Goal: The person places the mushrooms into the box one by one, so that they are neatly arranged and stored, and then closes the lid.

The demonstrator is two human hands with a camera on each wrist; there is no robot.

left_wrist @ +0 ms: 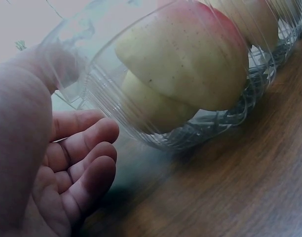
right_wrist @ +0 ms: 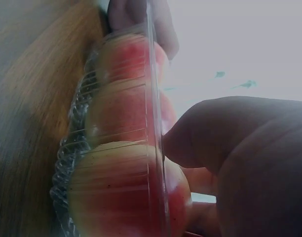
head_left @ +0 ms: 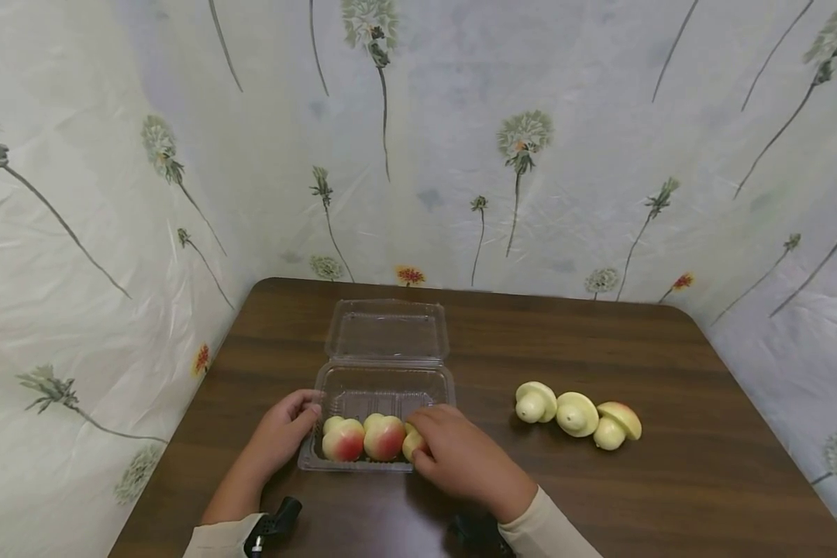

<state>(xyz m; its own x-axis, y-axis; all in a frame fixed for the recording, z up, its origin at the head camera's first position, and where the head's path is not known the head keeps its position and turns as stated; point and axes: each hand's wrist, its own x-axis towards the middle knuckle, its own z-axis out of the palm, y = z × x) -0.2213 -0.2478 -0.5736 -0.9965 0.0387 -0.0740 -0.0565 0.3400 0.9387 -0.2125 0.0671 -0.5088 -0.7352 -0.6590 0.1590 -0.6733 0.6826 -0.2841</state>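
Note:
A clear plastic clamshell box [head_left: 385,375] stands on the table, its lid [head_left: 389,329] folded back behind it. Along its near side sit three mushroom-shaped, pale yellow fruits with red blush, among them a left fruit [head_left: 343,441] and a middle fruit [head_left: 384,439]. My left hand [head_left: 283,431] holds the box's left wall, the thumb over the rim and the fingers [left_wrist: 94,140] outside. At the right end, my right hand [head_left: 460,453] grips the third fruit [right_wrist: 116,190] from above, thumb close against the front rim. Part of that fruit is hidden under the hand.
Three more such fruits lie in a row to the right: a left one [head_left: 535,402], a middle one [head_left: 576,414] and a right one [head_left: 617,425]. The dark wood table [head_left: 530,496] ends at a dandelion-printed sheet [head_left: 432,155] behind and on both sides.

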